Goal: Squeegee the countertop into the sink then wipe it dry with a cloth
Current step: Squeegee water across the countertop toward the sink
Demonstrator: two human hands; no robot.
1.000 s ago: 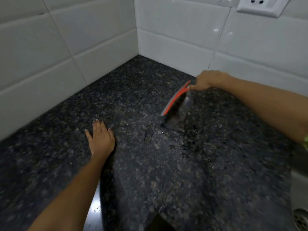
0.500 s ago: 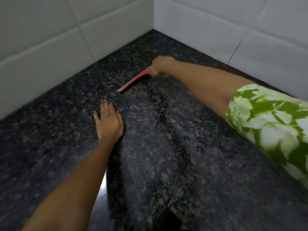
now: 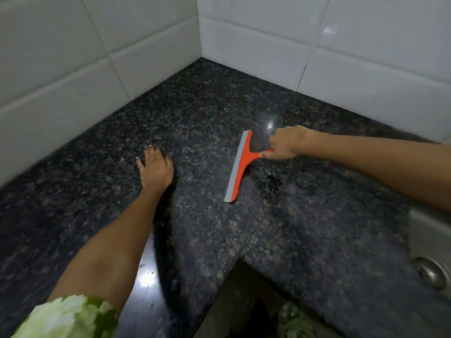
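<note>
Right hand (image 3: pixel 285 143) clamps my orange plastic squeegee (image 3: pixel 240 164), blade down on the speckled granite bench (image 3: pixel 317 240). Left hand (image 3: pixel 156 170) lies flat and open, bracing me, I judge.

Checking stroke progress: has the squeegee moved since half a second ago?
Yes. The squeegee, held by the right hand, has come away from the tiled corner toward the sink.

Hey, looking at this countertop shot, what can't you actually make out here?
Head view only:
- Squeegee handle: its end is hidden inside the right hand.
- Sink: cut off by the right edge; only a strip of basin and the drain show.
- Water on the countertop: the speckled stone and blur hide how wet it is.
- Left hand: the palm is face down, underside unseen.
- No cloth is in frame.
</note>
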